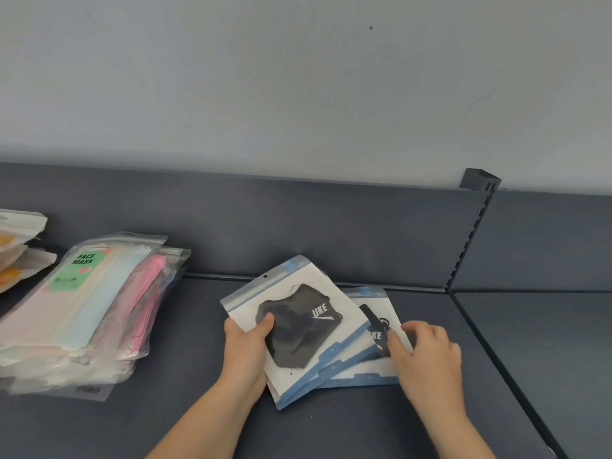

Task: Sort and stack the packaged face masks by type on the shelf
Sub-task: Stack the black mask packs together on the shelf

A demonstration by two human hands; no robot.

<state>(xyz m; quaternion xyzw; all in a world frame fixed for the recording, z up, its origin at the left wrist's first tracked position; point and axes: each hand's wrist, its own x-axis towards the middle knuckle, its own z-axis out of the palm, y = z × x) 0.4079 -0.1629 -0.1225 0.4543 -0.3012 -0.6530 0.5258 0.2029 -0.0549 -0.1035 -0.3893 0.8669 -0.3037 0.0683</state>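
On the dark grey shelf (pixel 185 422) lies a small fanned pile of white and blue packets with black masks. The top black mask packet (pixel 298 323) is tilted, and my left hand (pixel 246 349) grips its left edge with the thumb on the front. A lower black mask packet (pixel 374 329) sticks out to the right; my right hand (pixel 427 356) rests on it with the fingers curled over its right edge. At the left stands a stack of clear packets of pastel masks (pixel 82 313) labelled FACE MASK, with pink ones underneath.
Packets with orange contents (pixel 16 250) show at the far left edge. The shelf's back panel (pixel 331 233) rises behind the piles. A slotted upright post (pixel 477 220) and a seam split off another shelf section (pixel 546 342) at the right.
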